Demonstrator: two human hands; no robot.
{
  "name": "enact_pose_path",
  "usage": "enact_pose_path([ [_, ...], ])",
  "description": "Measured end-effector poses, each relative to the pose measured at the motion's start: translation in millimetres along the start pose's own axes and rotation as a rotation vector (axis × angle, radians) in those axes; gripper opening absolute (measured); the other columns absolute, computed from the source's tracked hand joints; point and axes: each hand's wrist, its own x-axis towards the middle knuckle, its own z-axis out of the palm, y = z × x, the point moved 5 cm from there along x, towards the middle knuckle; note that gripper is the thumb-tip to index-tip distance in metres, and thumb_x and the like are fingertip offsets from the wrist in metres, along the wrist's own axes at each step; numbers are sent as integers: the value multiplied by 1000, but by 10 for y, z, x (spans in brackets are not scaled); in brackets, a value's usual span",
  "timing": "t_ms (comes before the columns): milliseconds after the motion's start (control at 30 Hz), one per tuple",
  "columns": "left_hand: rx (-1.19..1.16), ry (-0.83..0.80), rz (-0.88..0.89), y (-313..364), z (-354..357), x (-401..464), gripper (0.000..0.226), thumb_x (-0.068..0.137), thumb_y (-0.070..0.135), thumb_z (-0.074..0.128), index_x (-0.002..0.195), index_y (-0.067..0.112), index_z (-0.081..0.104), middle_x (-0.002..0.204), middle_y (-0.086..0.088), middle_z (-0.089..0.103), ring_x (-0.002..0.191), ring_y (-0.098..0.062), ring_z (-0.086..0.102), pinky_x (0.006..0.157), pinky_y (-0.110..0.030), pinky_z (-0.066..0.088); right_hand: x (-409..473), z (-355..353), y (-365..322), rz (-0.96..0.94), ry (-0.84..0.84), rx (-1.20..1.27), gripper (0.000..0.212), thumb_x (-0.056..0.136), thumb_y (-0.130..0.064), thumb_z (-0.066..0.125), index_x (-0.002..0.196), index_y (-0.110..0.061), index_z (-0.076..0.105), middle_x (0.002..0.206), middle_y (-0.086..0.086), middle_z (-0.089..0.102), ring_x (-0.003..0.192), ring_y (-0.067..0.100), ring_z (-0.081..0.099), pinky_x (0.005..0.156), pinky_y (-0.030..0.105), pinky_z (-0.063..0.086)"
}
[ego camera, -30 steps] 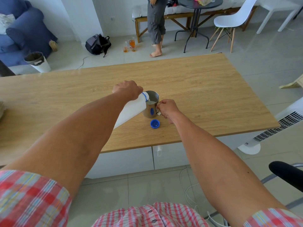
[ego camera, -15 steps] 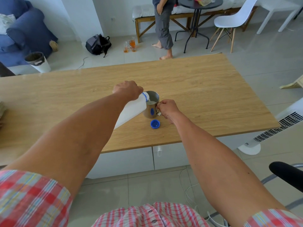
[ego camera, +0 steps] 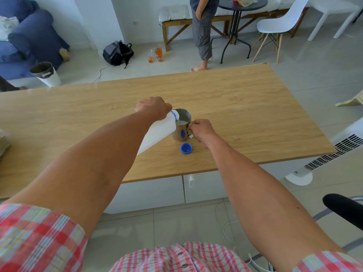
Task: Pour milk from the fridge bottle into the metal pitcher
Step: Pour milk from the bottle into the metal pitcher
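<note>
My left hand grips a white plastic milk bottle near its neck. The bottle is tilted steeply, its blue-ringed mouth over the rim of the metal pitcher. White milk shows inside the pitcher, which stands upright on the wooden table. My right hand pinches the pitcher's handle on its right side. The bottle's blue cap lies open side up on the table just in front of the pitcher. My left forearm hides the lower part of the bottle.
Beyond the table's far edge a person stands on the tiled floor near a black round table and a white chair. A white fan stands off the table's right edge. A black backpack lies on the floor.
The bottle stays tilted over the pitcher and both hands keep their grips. The milk level in the pitcher looks a little higher. The person in the background has stepped to the right.
</note>
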Motion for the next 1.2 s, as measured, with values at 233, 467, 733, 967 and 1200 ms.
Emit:
enact_pose_path([
  [233,-4,0,-11,12,-11,-16,34,100,41,41,102,13,60,85,-6,56,85,-28,58,69,-36,40,6,3,12,-4,9,14,17,99,-8,55,97,-4,71,80,11,59,53,11,42,31,12,28],
  [467,8,1,-18,23,-28,-34,32,99,39,42,100,12,61,83,-5,56,82,-28,57,69,-36,39,10,12,9,-1,7,27,14,100,-8,56,94,-6,68,82,13,61,54,12,43,30,12,27],
  [733,4,0,-20,17,-39,-48,33,100,40,42,98,12,60,84,-6,56,72,-24,52,69,-36,39,-32,-1,-14,1,4,43,15,102,-8,55,97,-5,69,81,11,63,52,11,44,30,11,28],
  [967,4,1,-10,22,-55,-62,32,100,39,41,97,13,59,83,-6,55,76,-25,53,68,-36,38,-62,-1,-33,7,-1,49,14,102,-7,55,97,-4,68,73,7,60,52,11,43,29,12,28],
  [1200,2,-2,-10,21,-57,-66,34,100,41,41,98,13,59,83,-6,55,71,-23,51,67,-37,36,-77,-5,-45,7,-1,52,16,102,-5,54,99,-2,70,70,5,58,51,11,43,29,11,28],
])
